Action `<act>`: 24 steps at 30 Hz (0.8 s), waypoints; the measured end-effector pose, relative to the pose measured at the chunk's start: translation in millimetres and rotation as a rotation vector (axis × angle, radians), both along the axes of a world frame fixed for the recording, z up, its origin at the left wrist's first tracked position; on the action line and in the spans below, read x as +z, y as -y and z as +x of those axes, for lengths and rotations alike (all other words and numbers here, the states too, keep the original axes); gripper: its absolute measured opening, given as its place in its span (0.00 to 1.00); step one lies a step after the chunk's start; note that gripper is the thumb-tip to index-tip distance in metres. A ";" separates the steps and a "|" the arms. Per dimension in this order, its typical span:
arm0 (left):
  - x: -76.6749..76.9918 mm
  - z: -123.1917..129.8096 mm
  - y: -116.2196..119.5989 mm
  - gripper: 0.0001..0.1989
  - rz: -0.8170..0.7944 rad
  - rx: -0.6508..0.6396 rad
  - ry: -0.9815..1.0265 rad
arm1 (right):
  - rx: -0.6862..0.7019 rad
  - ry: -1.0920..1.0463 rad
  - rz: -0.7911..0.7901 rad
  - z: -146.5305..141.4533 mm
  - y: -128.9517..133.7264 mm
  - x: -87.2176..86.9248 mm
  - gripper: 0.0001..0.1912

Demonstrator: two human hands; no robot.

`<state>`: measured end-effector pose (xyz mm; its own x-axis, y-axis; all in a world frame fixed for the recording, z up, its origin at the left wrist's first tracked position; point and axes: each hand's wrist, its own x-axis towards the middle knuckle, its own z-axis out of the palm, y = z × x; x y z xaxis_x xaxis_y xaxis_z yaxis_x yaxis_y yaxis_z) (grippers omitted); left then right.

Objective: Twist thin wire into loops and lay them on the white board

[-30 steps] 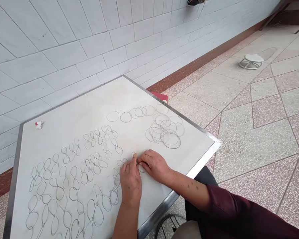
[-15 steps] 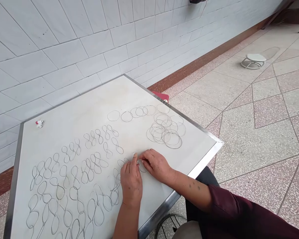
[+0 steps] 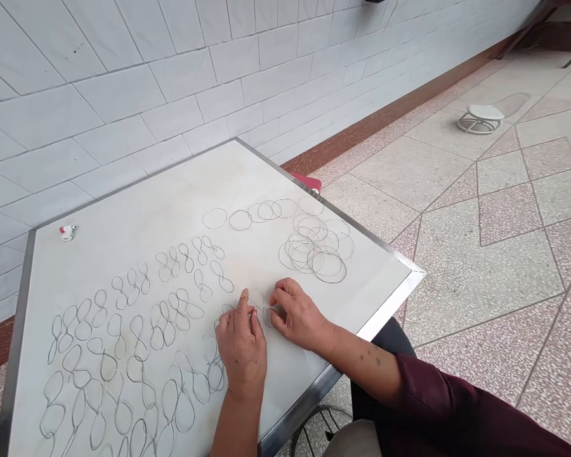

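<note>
Over the white table [image 3: 261, 165], my right hand [image 3: 297, 314] pinches a thin wire loop [image 3: 263, 307] between thumb and fingertips. The loop seems twisted at its middle, with a faint round part above and another below the fingertips. Just left of it is my left hand [image 3: 242, 343], its index finger stretched out and its thumb apart. I see nothing gripped in that hand, though its palm side is hidden. Figure-eight wire loops [image 3: 185, 257] lie in rows left of my hands. Beyond my right hand, round wire rings [image 3: 328, 263] overlap in a loose heap.
Several more round rings [image 3: 240, 220] lie in a line across the table. A small red and white object [image 3: 68, 232] sits near the far left corner. The table's metal edge [image 3: 304, 406] runs close below my forearms. A white stool [image 3: 480, 119] stands on the floor.
My left hand has drawn slightly left, away from the right fingertips, and its thumb and index finger have spread. My right hand still pinches the wire loop, nearly in place. The view has shifted slightly.
</note>
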<state>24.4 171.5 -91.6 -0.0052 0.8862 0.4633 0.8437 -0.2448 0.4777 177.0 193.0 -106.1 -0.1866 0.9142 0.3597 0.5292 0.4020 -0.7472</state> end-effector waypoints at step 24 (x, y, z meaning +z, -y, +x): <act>-1.1 2.5 1.0 0.27 -0.095 -0.034 0.000 | -0.033 0.259 0.090 -9.3 -1.8 -4.2 0.08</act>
